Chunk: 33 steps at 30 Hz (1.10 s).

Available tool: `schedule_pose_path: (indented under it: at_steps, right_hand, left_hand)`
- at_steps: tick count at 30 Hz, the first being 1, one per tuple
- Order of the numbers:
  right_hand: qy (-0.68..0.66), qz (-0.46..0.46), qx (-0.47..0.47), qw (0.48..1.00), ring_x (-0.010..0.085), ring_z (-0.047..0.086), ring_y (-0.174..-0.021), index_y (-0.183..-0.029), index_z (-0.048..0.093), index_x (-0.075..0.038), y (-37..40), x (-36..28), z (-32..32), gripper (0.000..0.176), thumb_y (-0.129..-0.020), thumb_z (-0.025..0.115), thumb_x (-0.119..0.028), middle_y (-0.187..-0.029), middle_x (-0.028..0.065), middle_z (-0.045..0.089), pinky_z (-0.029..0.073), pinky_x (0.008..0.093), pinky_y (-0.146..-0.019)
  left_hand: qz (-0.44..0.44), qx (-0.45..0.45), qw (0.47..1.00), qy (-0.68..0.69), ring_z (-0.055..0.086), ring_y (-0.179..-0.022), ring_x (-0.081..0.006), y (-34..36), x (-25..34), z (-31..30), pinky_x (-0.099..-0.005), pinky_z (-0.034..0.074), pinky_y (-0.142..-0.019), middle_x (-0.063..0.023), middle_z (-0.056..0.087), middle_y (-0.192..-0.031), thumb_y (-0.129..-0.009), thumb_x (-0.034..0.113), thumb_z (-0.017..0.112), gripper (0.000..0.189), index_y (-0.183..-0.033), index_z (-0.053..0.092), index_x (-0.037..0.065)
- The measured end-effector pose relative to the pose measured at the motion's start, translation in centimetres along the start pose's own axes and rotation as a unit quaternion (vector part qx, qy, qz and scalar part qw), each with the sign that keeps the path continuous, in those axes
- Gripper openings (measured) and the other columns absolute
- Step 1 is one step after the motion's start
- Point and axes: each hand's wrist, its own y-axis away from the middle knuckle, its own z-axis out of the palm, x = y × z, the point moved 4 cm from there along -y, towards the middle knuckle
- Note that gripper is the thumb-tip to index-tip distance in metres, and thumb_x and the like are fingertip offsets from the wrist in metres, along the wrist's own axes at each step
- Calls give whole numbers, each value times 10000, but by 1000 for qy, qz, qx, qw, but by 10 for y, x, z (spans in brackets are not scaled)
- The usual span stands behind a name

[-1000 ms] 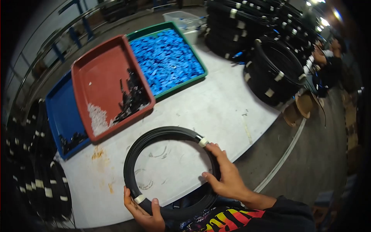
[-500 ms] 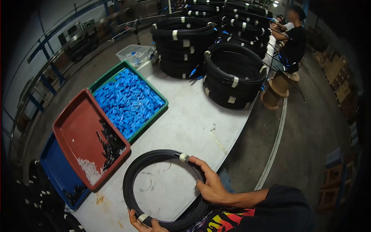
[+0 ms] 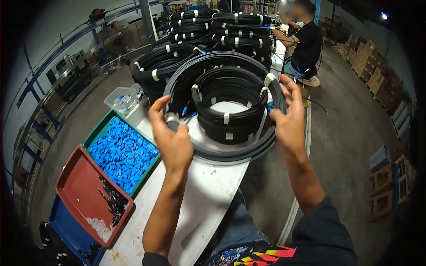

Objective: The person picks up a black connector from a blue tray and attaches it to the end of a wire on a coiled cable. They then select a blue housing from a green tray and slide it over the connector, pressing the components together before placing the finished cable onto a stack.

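Note:
A coil of black cable (image 3: 222, 156), bound with white tape, is held up by its two sides in front of me. My left hand (image 3: 172, 142) grips its left side near a tape band. The fingers of my right hand (image 3: 290, 122) are wrapped round its right side beside another band. Through the ring shows a shorter stack of black cable coils (image 3: 230, 126) on the white table (image 3: 204, 190). The held coil overlaps the stack in this view.
Taller stacks of coils (image 3: 239, 31) stand behind. Along the table's left lie a green tray (image 3: 144, 174) of blue connector pieces, a red tray (image 3: 84, 181) with black and clear bits, and a blue tray (image 3: 66, 226). A clear bin (image 3: 120, 99) stands farther back. A person (image 3: 306, 42) sits at right.
The coil has gone from low over the near table up and forward to the stack, both hands still on it. My view has tilted up.

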Motion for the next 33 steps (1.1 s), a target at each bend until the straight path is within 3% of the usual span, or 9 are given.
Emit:
schedule_pose_path:
  at_steps: [4,6,7,10,12,24,28,30,33]
  right_hand:
    - [33,30,42,998,317,448,-1429,-1444,474,-35,-50,39,-11,779,-716,466,242,-1453,199,515,342,367,-1183]
    - [100,31,44,994,333,409,-1455,-1422,493,-70,-66,68,-15,739,-740,499,215,-1466,183,512,315,387,-1193]
    - [99,44,46,993,332,408,-1454,-1416,498,-70,-73,80,-15,729,-743,504,211,-1462,181,515,316,390,-1190]
    - [86,75,43,993,330,414,-1441,-1403,506,-69,-90,107,-14,721,-740,515,211,-1460,178,509,325,390,-1181]
    - [71,111,62,989,333,423,-1422,-1400,507,-67,-97,121,-10,733,-726,521,220,-1458,186,497,328,378,-1173]
    - [42,145,41,988,218,593,-1153,-1454,408,-71,-86,110,1,793,-730,483,243,-1302,166,497,523,265,-891]
    - [158,74,12,985,211,578,-1107,-1492,383,-68,-90,122,-10,726,-840,669,76,-1268,151,550,481,341,-979]
    - [149,73,14,986,201,560,-1124,-1488,404,-57,-89,124,-20,613,-957,697,-145,-1239,127,575,434,354,-1045]
    - [135,82,15,987,178,541,-1161,-1451,459,-11,-98,141,-44,550,-1066,570,-388,-1245,113,580,404,318,-1064]
  left_hand:
    - [-14,-35,998,41,505,-1399,-333,-53,-44,49,-344,309,-1179,-223,606,-1379,-736,-152,491,595,-1303,566,12]
    - [-19,-51,998,-12,659,-1121,-268,-72,-60,64,-315,457,-1014,-221,618,-1378,-740,-145,497,594,-1294,582,50]
    - [-50,-51,997,-21,606,-733,-159,-77,-61,69,-291,499,-735,-150,696,-1148,-741,-130,510,585,-1276,603,87]
    - [-42,-75,995,-45,435,-572,-102,-101,-90,84,-289,422,-581,-61,652,-895,-740,-115,521,580,-1269,612,103]
    - [-45,-83,993,-69,463,-593,-107,-107,-105,88,-293,431,-602,-19,552,-768,-737,-107,530,569,-1261,616,99]
    - [-121,-129,977,-117,588,-654,-204,-106,-109,90,-349,502,-728,-163,698,-1073,-754,-61,538,561,-1296,558,80]
    - [-115,-153,974,-119,662,-1035,-329,-107,-113,84,-403,480,-984,-236,652,-1237,-803,13,581,504,-1305,548,57]
    - [-24,-171,962,-209,439,-1402,-434,-104,-105,77,-488,317,-1173,-271,562,-1380,-877,133,618,455,-1314,542,28]
    - [93,-95,969,-209,446,-1327,-414,-87,-101,64,-500,310,-1154,-235,552,-1340,-950,250,642,418,-1269,571,-10]
